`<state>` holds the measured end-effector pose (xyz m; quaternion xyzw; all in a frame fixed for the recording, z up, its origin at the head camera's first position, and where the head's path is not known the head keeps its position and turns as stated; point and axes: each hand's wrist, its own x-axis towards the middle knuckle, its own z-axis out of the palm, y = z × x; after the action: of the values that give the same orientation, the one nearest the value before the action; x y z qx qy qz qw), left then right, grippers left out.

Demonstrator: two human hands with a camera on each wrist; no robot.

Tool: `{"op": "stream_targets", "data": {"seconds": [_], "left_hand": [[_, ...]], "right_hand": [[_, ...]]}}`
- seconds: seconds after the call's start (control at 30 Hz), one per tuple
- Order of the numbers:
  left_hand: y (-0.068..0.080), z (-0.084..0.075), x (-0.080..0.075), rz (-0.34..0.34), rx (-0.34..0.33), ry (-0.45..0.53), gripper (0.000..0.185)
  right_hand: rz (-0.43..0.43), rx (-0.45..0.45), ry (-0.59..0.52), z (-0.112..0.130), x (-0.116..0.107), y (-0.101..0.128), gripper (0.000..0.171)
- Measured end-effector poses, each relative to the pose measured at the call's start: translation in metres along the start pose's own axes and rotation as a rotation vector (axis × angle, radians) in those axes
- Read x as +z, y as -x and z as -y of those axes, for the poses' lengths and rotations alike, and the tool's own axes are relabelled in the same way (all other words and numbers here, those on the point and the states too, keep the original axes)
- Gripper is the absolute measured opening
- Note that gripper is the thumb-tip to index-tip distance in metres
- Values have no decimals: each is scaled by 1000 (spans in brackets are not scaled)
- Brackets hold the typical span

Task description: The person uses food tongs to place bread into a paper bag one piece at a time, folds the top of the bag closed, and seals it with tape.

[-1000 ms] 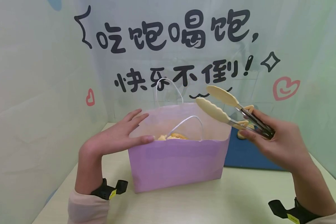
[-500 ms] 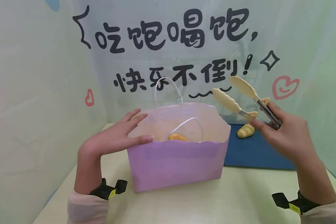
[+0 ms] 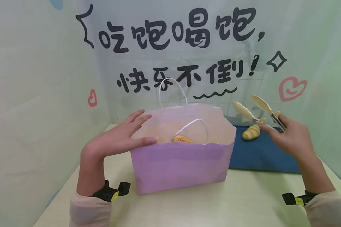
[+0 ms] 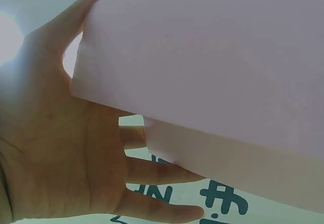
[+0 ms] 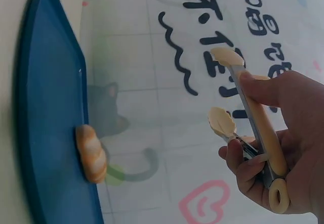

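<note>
A lilac paper bag (image 3: 182,165) with white cord handles stands upright on the table, its top agape. The rounded top of a golden bread (image 3: 183,139) shows just above its front rim. At the bag's left edge my left hand (image 3: 113,137) has its fingers straight and spread, the thumb along the rim; the left wrist view has the bag's corner (image 4: 116,77) between thumb and fingers. My right hand (image 3: 294,135) grips a pair of tongs (image 5: 253,115) with cream tips, spread apart with nothing between them, above a twisted bread roll (image 3: 251,132).
Behind and right of the bag lies a blue tray (image 3: 261,157), with the bread roll near its far edge. A pale table (image 3: 193,208) runs under everything. Printed wall sheets (image 3: 147,104) enclose the back and both sides.
My right hand has carried the tongs from over the bag to the right, then lower over the tray, and the roll has come into full view. My left hand stays at the bag.
</note>
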<state>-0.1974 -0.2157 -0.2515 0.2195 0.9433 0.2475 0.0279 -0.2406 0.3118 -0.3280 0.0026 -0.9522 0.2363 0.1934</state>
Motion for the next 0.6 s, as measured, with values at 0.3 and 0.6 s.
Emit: {"op": "stream_targets", "data": {"seconds": [0.3,0.6], "left_hand": [[0,0,-1,1,-3,2,98],[0,-1,0,5,-3,-1,98]], "right_hand": [[119,29,104,-54,21,-13,101],[224,167,158,-88,50,-17,98]]}}
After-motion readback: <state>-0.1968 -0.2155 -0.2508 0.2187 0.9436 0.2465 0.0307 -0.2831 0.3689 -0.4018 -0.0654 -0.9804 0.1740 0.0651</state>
